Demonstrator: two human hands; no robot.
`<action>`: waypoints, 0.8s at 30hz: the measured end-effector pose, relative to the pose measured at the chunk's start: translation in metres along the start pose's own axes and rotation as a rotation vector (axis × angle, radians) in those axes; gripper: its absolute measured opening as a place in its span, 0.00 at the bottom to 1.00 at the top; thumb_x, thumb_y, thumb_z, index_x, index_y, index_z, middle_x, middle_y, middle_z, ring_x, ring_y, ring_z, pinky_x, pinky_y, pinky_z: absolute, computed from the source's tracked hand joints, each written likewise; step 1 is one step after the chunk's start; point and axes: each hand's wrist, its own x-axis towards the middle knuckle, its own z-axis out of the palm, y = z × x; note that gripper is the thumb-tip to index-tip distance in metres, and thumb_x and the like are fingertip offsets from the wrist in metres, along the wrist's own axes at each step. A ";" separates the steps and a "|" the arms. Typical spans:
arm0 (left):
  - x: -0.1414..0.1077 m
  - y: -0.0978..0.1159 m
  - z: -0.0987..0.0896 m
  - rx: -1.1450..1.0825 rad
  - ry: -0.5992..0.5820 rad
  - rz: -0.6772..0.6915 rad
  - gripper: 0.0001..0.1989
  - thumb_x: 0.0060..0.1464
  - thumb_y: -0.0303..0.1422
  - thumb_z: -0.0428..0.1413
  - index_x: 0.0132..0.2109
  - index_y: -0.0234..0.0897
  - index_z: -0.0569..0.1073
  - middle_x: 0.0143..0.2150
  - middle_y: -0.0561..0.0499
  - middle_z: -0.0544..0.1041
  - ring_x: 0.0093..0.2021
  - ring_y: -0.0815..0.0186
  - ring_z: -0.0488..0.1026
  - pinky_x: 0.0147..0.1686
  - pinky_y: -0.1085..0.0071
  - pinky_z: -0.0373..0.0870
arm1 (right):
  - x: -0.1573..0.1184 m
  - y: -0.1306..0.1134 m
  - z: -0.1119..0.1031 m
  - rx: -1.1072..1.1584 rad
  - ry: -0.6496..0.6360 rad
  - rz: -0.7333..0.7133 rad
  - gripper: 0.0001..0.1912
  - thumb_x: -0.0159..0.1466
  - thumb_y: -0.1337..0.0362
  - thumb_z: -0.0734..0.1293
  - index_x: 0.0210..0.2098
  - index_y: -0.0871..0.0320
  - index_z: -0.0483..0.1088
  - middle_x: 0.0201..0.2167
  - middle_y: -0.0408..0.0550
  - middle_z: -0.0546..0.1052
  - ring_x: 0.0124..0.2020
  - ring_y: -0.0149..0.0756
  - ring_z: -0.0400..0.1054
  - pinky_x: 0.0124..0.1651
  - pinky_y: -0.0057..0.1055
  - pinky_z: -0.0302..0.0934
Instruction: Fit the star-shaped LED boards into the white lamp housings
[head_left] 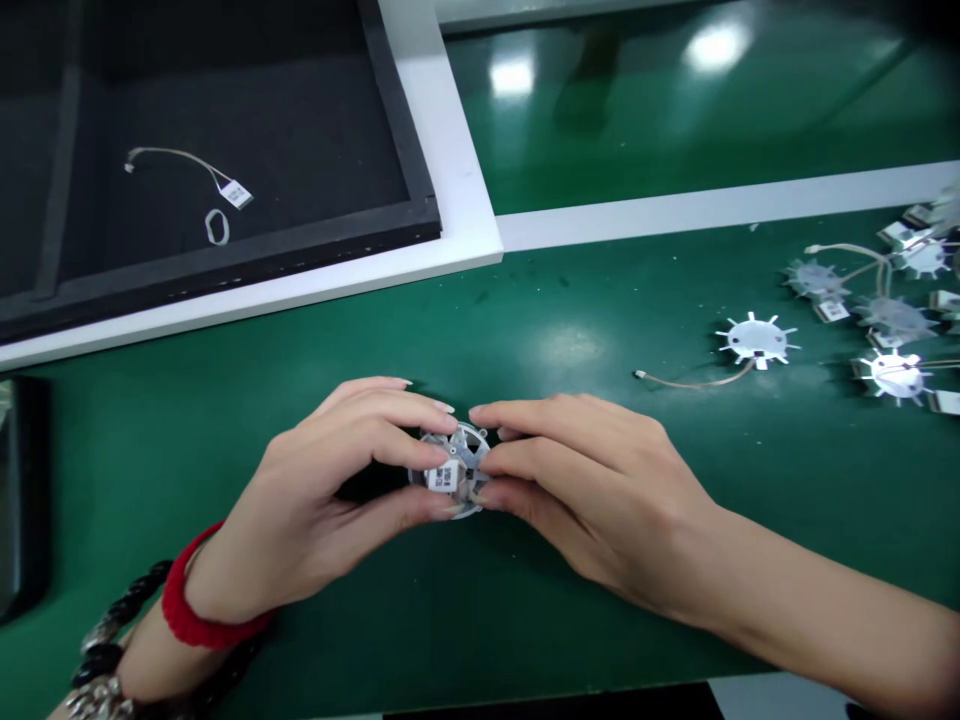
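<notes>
Between my fingertips is a small round, spoked grey-white housing (463, 445), low over the green table or resting on it; I cannot tell which. A white block with a printed label (444, 477) sits on its left side. My left hand (322, 490) pinches the housing from the left, its thumb and index finger beside the block. From the right, my right hand (607, 470) grips the rim with thumb and fingers. The fingers cover parts of the edge. To the right lies a shiny star-shaped metal disc (757, 340) with a thin cable (697, 385).
Several more star-shaped discs (892, 375) with labelled blocks and cables cluster at the right edge. At upper left, a black tray with a white border (465, 190) holds a labelled block with a cable (236, 193) and a white loop (217, 227). A dark object (30, 500) stands at far left.
</notes>
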 end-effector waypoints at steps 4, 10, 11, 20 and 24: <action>0.001 0.001 0.001 -0.011 0.009 -0.028 0.05 0.63 0.39 0.61 0.42 0.46 0.74 0.45 0.55 0.82 0.48 0.63 0.80 0.61 0.56 0.70 | 0.001 0.000 -0.004 0.029 -0.065 0.017 0.10 0.73 0.68 0.61 0.43 0.62 0.75 0.49 0.53 0.81 0.44 0.38 0.77 0.39 0.33 0.69; 0.001 0.002 0.000 -0.009 0.010 -0.031 0.05 0.64 0.39 0.60 0.42 0.45 0.74 0.44 0.55 0.82 0.48 0.64 0.80 0.62 0.57 0.68 | 0.001 -0.001 0.001 -0.051 0.019 -0.009 0.07 0.69 0.73 0.64 0.36 0.61 0.74 0.45 0.50 0.82 0.35 0.33 0.74 0.37 0.32 0.65; 0.002 0.003 0.000 -0.010 0.011 -0.031 0.05 0.64 0.39 0.60 0.42 0.45 0.74 0.44 0.55 0.82 0.47 0.64 0.80 0.62 0.57 0.68 | 0.000 -0.001 0.003 -0.044 0.033 -0.014 0.07 0.68 0.74 0.64 0.37 0.61 0.74 0.44 0.49 0.82 0.35 0.33 0.74 0.36 0.32 0.65; 0.002 0.003 0.002 -0.031 -0.006 -0.039 0.05 0.64 0.38 0.61 0.41 0.44 0.73 0.44 0.58 0.81 0.47 0.67 0.79 0.64 0.61 0.64 | -0.001 -0.001 0.007 0.042 0.065 -0.009 0.07 0.66 0.76 0.65 0.37 0.63 0.75 0.44 0.49 0.82 0.37 0.33 0.73 0.39 0.31 0.67; 0.003 0.005 0.002 -0.038 -0.019 -0.067 0.05 0.63 0.36 0.62 0.41 0.44 0.73 0.47 0.56 0.80 0.50 0.64 0.78 0.62 0.61 0.67 | -0.001 0.000 0.009 0.046 0.067 -0.010 0.08 0.68 0.75 0.64 0.38 0.62 0.74 0.44 0.49 0.82 0.38 0.33 0.74 0.39 0.31 0.67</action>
